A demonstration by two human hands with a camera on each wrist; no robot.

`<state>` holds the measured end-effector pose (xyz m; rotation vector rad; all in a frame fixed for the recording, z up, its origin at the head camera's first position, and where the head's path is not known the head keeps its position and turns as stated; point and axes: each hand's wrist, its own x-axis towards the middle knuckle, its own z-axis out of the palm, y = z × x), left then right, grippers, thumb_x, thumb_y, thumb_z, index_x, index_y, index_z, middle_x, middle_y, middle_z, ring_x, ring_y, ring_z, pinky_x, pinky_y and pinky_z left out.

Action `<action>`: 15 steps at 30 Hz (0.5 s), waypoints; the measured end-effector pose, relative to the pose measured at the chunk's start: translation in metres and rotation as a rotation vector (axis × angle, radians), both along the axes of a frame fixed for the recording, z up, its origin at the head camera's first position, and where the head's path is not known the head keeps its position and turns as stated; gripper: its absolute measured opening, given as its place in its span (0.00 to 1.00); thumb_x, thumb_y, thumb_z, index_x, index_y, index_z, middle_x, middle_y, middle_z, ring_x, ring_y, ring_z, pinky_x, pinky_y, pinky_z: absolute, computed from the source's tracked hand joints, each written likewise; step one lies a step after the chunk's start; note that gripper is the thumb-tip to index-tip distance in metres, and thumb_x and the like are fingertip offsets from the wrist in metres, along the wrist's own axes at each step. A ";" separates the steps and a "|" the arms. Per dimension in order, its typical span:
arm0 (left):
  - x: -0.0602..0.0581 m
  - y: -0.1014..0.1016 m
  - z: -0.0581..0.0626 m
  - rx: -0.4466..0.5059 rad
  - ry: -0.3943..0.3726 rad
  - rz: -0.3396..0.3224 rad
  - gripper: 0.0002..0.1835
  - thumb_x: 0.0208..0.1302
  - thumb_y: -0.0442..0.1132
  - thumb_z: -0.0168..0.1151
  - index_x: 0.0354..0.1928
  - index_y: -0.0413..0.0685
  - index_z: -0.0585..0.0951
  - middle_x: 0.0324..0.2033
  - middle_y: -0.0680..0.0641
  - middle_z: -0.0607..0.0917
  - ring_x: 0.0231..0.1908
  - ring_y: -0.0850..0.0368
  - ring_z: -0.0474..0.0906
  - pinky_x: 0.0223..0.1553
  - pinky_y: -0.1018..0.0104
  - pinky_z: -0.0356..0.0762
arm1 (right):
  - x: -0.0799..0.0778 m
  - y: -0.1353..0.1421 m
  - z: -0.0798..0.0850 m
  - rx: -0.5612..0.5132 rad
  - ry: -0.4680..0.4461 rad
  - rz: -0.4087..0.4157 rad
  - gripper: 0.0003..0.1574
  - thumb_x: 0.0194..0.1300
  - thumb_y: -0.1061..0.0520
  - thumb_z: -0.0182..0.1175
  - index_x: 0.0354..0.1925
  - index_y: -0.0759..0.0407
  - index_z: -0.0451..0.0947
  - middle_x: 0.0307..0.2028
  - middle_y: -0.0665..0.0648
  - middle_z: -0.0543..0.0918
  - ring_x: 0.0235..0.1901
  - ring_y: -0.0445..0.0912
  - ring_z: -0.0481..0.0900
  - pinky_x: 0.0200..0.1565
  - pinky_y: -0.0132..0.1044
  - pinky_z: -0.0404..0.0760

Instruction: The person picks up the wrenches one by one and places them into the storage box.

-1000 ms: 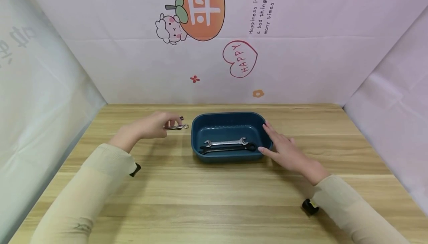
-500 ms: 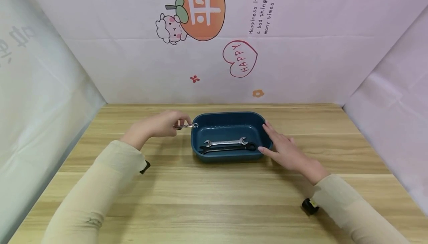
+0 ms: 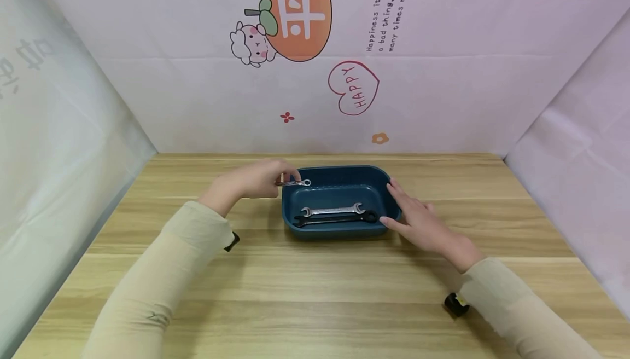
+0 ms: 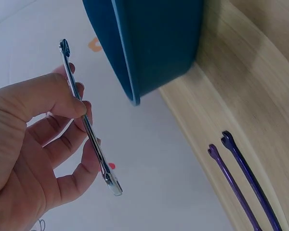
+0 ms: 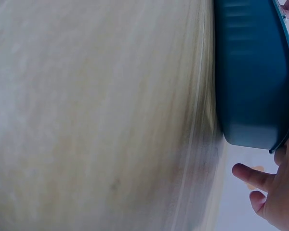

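My left hand (image 3: pixel 258 179) pinches a silver wrench (image 4: pixel 93 134) between thumb and fingers. In the head view the wrench's ring end (image 3: pixel 307 183) overlaps the left end of a dark blue bin (image 3: pixel 339 233). Inside the bin lie a silver open-ended wrench (image 3: pixel 334 211) and, in front of it, a black wrench (image 3: pixel 334 219). My right hand (image 3: pixel 420 225) rests on the bin's right end with its fingers spread, thumb at the front corner of the rim.
Two dark purplish wrenches, one slimmer (image 4: pixel 236 189) and one thicker (image 4: pixel 252 179), lie side by side on the wooden table (image 3: pixel 315 293) in the left wrist view. Behind the table rises a white printed backdrop (image 3: pixel 221 113), with white side sheets left and right.
My left hand has moved to the right with the silver wrench, from beside the bin to over its left rim. The right hand and the bin have stayed in place.
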<state>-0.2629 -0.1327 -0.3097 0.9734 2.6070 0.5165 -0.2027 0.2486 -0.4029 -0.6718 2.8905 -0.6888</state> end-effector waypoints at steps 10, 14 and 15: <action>-0.002 0.015 0.002 0.005 0.020 0.017 0.26 0.61 0.18 0.56 0.60 0.43 0.82 0.49 0.38 0.82 0.46 0.47 0.75 0.46 0.57 0.79 | 0.000 0.000 -0.001 0.007 0.010 0.000 0.54 0.77 0.35 0.52 0.82 0.61 0.40 0.81 0.59 0.38 0.70 0.68 0.62 0.60 0.69 0.55; -0.003 0.020 0.002 0.003 0.020 0.020 0.29 0.59 0.16 0.54 0.61 0.43 0.82 0.51 0.38 0.81 0.46 0.47 0.74 0.47 0.57 0.78 | 0.000 -0.001 -0.001 0.009 0.017 0.002 0.54 0.77 0.35 0.52 0.82 0.61 0.41 0.81 0.61 0.40 0.60 0.62 0.72 0.58 0.66 0.58; -0.003 0.022 0.003 0.001 0.024 0.019 0.30 0.58 0.16 0.54 0.61 0.43 0.82 0.51 0.38 0.81 0.46 0.47 0.74 0.47 0.57 0.78 | 0.000 -0.001 -0.001 0.010 0.018 0.001 0.54 0.77 0.35 0.52 0.82 0.61 0.41 0.81 0.61 0.40 0.57 0.61 0.73 0.58 0.66 0.58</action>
